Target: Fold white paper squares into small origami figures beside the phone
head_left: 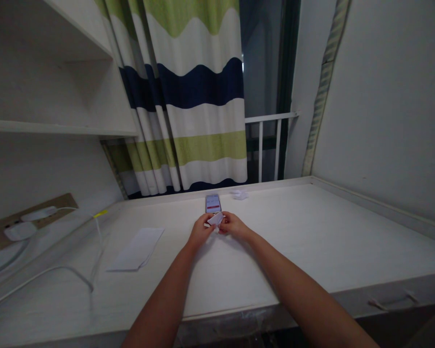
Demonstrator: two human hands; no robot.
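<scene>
Between my two hands is a small folded piece of white paper (216, 219), tilted above the desk. My left hand (202, 229) is closed on its left side, thumb at the near edge. The fingers of my right hand (234, 226) pinch its right side, and part of the paper is hidden behind them. Just beyond the paper, a smartphone (213, 203) with a lit screen lies near the back of the desk. To the right of the phone rests a small crumpled or folded white paper piece (239, 194).
A stack of white paper sheets (137, 249) lies on the white desk (304, 232) to the left. White cables (68, 268) run from plugs in a wall socket (31, 220). A shelf (61, 126) overhangs the left side; a striped curtain (206, 116) hangs behind.
</scene>
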